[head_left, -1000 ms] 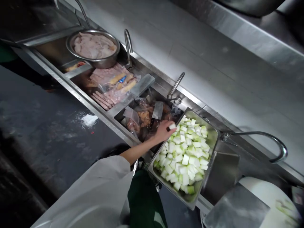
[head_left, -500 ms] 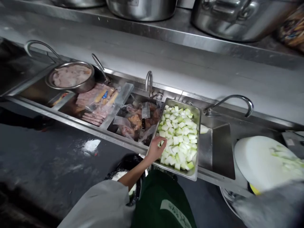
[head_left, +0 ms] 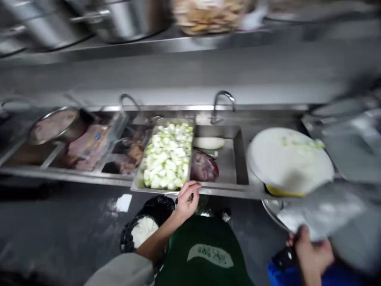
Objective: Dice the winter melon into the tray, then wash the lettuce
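Observation:
My left hand [head_left: 188,200] is just in front of the near right corner of a metal tray [head_left: 137,183]. Its fingers are loosely bent, the thumb apart from them, and nothing shows in them. Diced pale-green gourd [head_left: 168,157] fills the tray, which lies across the sink's edges. At the lower right, my right hand [head_left: 314,252] grips a cleaver; its broad blade [head_left: 324,208] is smeared by motion and its handle is mostly hidden. Beyond the blade stands a round white cutting board [head_left: 276,159] with blurred green scraps [head_left: 302,143] on it.
The right sink basin [head_left: 230,163] holds a peeled gourd piece [head_left: 208,143] and a dark red packed lump [head_left: 204,166]. Further left are bagged meat [head_left: 89,147] and a pot [head_left: 58,125]. A faucet [head_left: 223,95] rises behind. A black-lined bin [head_left: 144,230] stands below; pots line the shelf [head_left: 154,45].
The view has swung right. My left hand has drawn back from over the diced gourd to the tray's near edge. My right hand, holding the cleaver, has come into view.

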`<act>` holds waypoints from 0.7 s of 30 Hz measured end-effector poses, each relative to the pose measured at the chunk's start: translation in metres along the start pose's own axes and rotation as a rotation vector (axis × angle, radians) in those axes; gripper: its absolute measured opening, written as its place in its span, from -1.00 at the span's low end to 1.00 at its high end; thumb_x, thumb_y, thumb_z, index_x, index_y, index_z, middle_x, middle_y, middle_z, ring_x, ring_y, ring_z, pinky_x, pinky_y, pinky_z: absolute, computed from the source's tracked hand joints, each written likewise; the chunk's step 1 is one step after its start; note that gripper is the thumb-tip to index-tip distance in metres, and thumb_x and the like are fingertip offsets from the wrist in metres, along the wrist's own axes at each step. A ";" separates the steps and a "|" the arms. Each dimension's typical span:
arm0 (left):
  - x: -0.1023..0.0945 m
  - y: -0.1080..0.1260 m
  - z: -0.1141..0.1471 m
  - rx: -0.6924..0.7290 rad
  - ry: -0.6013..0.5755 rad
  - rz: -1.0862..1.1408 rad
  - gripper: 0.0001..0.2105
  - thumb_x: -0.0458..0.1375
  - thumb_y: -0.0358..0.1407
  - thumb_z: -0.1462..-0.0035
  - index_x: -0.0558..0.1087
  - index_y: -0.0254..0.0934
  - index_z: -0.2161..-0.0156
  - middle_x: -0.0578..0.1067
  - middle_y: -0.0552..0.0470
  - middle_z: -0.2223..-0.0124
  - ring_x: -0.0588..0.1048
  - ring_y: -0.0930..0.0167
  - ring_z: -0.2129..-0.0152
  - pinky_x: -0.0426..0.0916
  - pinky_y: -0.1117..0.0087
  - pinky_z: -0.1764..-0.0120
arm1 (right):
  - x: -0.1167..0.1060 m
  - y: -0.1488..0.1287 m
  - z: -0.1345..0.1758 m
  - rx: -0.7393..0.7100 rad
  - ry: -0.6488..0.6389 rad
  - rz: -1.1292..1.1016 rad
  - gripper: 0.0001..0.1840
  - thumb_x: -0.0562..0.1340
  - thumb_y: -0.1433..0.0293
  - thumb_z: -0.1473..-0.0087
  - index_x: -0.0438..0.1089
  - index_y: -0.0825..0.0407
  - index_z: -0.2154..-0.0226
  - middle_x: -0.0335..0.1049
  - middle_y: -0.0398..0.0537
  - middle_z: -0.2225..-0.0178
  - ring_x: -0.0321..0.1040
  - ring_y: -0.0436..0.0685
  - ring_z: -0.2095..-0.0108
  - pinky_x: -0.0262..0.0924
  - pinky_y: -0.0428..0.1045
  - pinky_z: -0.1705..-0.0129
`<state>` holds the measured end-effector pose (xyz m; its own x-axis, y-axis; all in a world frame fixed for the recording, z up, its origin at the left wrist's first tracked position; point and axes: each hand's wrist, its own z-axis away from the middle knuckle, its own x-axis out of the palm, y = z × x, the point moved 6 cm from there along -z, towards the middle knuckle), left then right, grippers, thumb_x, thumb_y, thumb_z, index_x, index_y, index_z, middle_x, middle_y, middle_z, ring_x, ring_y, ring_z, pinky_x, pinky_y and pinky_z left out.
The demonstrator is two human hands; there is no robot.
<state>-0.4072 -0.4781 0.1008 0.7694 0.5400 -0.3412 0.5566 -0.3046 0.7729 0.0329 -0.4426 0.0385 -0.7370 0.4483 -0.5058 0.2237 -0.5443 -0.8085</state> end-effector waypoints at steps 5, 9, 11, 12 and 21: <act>0.163 0.032 0.007 -0.035 -0.271 -0.014 -0.77 0.09 -0.41 -0.35 0.55 -0.21 0.00 0.55 -0.10 0.03 0.55 0.33 0.05 0.48 0.28 -0.02 | -0.046 0.031 -0.077 0.145 -0.141 -0.035 -0.28 0.33 -0.29 0.23 0.17 -0.08 0.34 0.29 -0.21 0.73 0.22 0.12 0.78 0.17 0.01 0.71; 0.271 0.009 -0.006 -0.044 -0.541 -0.040 -0.73 0.11 -0.38 -0.29 0.54 -0.24 -0.04 0.56 -0.13 0.01 0.55 0.26 0.02 0.48 0.17 -0.09 | -0.069 0.068 -0.111 0.154 -0.205 -0.087 -0.29 0.31 -0.29 0.20 0.17 -0.08 0.32 0.27 -0.25 0.75 0.20 0.09 0.78 0.14 -0.01 0.69; 0.310 -0.012 -0.024 -0.075 -0.612 -0.082 -0.70 0.12 -0.38 -0.26 0.53 -0.26 -0.06 0.57 -0.14 0.01 0.56 0.24 0.02 0.48 0.13 -0.10 | -0.075 0.082 -0.121 0.156 -0.244 -0.108 -0.30 0.29 -0.30 0.19 0.18 -0.08 0.32 0.24 -0.27 0.76 0.18 0.09 0.79 0.10 -0.01 0.71; 0.328 -0.022 -0.035 -0.094 -0.628 -0.108 -0.69 0.12 -0.38 -0.24 0.52 -0.26 -0.07 0.57 -0.14 0.01 0.56 0.24 0.03 0.48 0.12 -0.10 | -0.078 0.087 -0.127 0.162 -0.264 -0.112 -0.30 0.27 -0.30 0.18 0.18 -0.08 0.31 0.23 -0.27 0.77 0.17 0.09 0.80 0.09 -0.02 0.72; 0.521 -0.015 -0.194 0.009 -0.676 -0.280 -0.65 0.08 -0.39 -0.25 0.53 -0.33 -0.09 0.57 -0.20 -0.10 0.53 0.21 -0.06 0.40 0.14 -0.21 | -0.114 0.079 -0.190 0.160 -0.279 -0.070 -0.31 0.19 -0.35 0.09 0.17 -0.09 0.33 0.21 -0.29 0.77 0.13 0.07 0.81 0.06 -0.02 0.73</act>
<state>-0.0760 -0.0401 0.0152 0.6217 -0.0026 -0.7833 0.7611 -0.2342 0.6049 0.2562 -0.4021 -0.0249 -0.8982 0.2896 -0.3307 0.0793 -0.6332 -0.7699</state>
